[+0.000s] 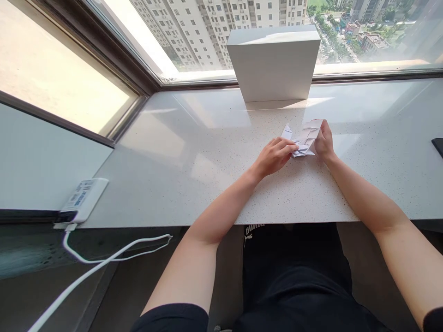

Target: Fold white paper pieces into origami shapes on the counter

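A sheet of white paper (310, 133) with many creases and folded parts is held between my two hands, just above or on the speckled white countertop. My left hand (276, 156) grips its lower left part, where several folded layers bunch together, and a pointed flap rises beyond the fingers. At the right edge, my right hand (324, 139) is closed on the paper, its fingers partly hidden behind the sheet.
Behind the paper a white box (275, 69) stands upright against the window. A white device (85, 199) with a plugged-in cable (104, 262) lies at the counter's left edge. A dark object (439, 146) rests at the far right.
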{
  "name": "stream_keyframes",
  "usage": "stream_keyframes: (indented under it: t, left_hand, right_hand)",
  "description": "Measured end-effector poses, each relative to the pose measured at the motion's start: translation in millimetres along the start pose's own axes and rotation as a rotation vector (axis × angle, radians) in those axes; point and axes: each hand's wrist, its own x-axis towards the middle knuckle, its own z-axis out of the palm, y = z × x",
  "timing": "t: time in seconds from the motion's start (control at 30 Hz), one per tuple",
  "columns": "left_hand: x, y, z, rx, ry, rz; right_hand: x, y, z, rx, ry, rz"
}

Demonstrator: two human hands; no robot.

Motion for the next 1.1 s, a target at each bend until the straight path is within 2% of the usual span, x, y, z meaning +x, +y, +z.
stream_keyframes:
  t: [0.13,0.23,0.37,0.43,0.5,0.6,0.7,0.83,1.1]
  left_hand:
    - [1.7,11.8,-0.2,0.013,-0.215,0.040]
    - [2.2,15.4,-9.7,-0.012,-0.290,0.010]
    - [4.2,15.5,-21.7,-0.102,-0.358,-0.006]
    - [5.5,15.3,-22.1,-0.125,-0.342,-0.056]
    - [5.0,14.3,-17.6,-0.102,-0.254,-0.167]
    - [-1.6,8.4,-4.0,-0.046,-0.068,-0.400]
    - [-11.3,-1.7,9.9,-0.041,0.009,-0.575]
    - [-14.5,-8.7,15.5,-0.098,-0.055,-0.584]
    - [-5.4,-2.9,4.6,-0.229,-0.088,-0.546]
  right_hand:
    - [3.7,1.0,-0.9,0.068,0.149,0.058]
    - [4.8,-3.8,-5.1,0.034,0.164,0.046]
    - [2.0,-15.0,-17.0,-0.105,0.112,-0.063]
    - [-1.1,-20.9,-21.4,-0.201,0.035,-0.127]
    - [-4.5,-24.5,-23.1,-0.282,-0.079,-0.157]
    - [-8.2,-24.3,-22.5,-0.352,-0.288,-0.113]
    - [-10.0,-22.9,-21.9,-0.420,-0.443,-0.085]
    - [-11.2,-30.7,-21.7,-0.436,-0.491,-0.140]
    - [-15.1,-50.8,-20.3,-0.305,-0.550,-0.129]
